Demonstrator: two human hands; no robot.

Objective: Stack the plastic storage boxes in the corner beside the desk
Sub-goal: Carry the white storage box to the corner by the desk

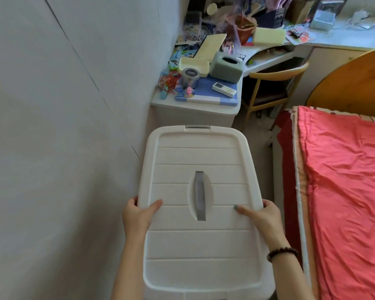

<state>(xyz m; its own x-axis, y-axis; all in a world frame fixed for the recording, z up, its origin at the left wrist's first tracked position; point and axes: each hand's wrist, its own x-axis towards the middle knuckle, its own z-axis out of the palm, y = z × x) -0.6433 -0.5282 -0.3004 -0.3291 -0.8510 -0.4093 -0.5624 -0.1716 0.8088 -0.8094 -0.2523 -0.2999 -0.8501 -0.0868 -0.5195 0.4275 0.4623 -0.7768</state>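
Observation:
A large white plastic storage box (195,245) with a ribbed lid and a grey handle (200,195) in its middle fills the lower centre. It sits between the wall on the left and the bed on the right, just in front of the desk. My left hand (138,215) grips the lid's left edge, thumb on top and fingers curled under the rim. My right hand (262,217) grips the right edge the same way. A grey latch (197,127) shows at the box's far end. Whatever is under the box is hidden.
A white desk (195,105) crowded with a tissue box (225,67), a remote (224,89), a tin (189,77) and papers stands right behind the box. The wall (63,126) closes the left side. A bed with a pink quilt (344,191) lies to the right, a wooden chair (271,83) beyond.

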